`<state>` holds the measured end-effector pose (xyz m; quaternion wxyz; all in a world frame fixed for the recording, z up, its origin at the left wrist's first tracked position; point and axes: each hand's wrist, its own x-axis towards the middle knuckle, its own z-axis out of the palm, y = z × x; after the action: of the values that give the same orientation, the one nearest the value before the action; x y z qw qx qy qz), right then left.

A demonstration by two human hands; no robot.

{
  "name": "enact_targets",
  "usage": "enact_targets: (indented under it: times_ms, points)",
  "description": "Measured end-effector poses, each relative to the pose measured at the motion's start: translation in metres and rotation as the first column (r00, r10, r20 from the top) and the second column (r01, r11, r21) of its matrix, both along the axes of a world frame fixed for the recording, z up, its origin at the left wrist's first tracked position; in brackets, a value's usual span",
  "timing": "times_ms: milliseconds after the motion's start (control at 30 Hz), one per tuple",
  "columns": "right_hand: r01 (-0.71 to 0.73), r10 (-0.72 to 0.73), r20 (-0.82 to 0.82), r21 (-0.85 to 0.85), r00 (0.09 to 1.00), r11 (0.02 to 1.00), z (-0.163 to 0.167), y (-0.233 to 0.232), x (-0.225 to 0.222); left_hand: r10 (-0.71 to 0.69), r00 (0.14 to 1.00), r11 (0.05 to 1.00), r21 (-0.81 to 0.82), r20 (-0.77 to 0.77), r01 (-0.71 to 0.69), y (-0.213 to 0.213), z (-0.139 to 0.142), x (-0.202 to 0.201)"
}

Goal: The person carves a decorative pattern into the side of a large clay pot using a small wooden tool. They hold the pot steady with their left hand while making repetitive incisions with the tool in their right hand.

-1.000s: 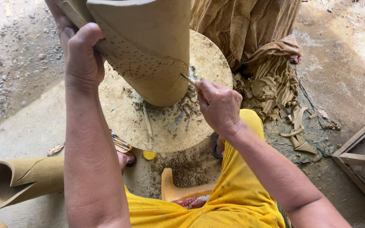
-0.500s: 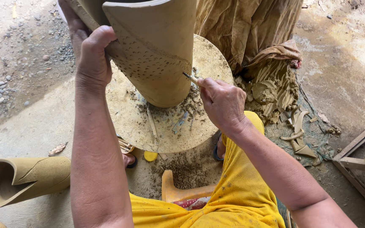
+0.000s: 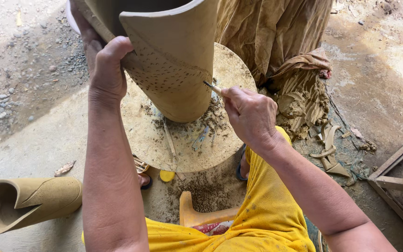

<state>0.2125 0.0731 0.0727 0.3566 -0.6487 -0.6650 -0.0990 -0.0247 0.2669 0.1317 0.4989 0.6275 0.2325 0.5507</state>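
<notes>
Since a second ago the tall clay pot [image 3: 173,60] has leaned a little further toward the left hand [image 3: 106,70], and the pointed tool [image 3: 212,87] has crept from the pot's lower right edge onto its wall — the band of pricked dots is being extended rightward, with a bare stretch of wall remaining beside the tip. The left hand is wrapped around the pot's cut rim edge, fingers inside, thumb outside, steadying it. The right hand [image 3: 250,114] pinches the thin tool between thumb and fingertips, its tip touching the clay. The pot stands tilted on a round turntable [image 3: 183,144] crusted with damp crumbs and curled shavings. The clay is tan, smooth and matte, a raised diagonal ridge crossing the dotted field. A second pot [image 3: 24,203] of the same shape lies on its side on the concrete — well apart, at lower left.
</notes>
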Motion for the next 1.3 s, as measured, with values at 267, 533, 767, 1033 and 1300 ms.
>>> enact_targets:
  times_ms: [267, 533, 767, 1033, 1300]
  points:
    - [-0.022, 0.022, -0.025, -0.003, 0.999, 1.000, 0.014, -0.009, -0.002, 0.051, 0.997, 0.999, 0.008, -0.058, -0.051, 0.003, -0.006, 0.000]
    - [0.004, -0.002, 0.068, -0.029, 0.998, 1.000, 0.030, -0.009, -0.009, 0.057, 0.995, 0.998, 0.015, -0.077, -0.056, 0.001, -0.007, 0.002]
    - [0.012, -0.011, 0.063, -0.019, 0.998, 1.000, 0.034, -0.009, -0.010, -0.006, 0.999, 1.000, 0.028, 0.036, 0.005, 0.004, -0.010, 0.004]
    - [0.014, -0.011, 0.122, -0.022, 0.992, 1.000, 0.040, -0.010, -0.012, 0.054, 0.999, 0.997, 0.055, -0.010, -0.053, 0.000, -0.009, 0.012]
    - [0.049, -0.048, 0.128, -0.009, 0.991, 0.999, 0.049, -0.009, -0.018, 0.052, 0.998, 0.994, 0.091, 0.029, -0.054, 0.003, -0.018, 0.014]
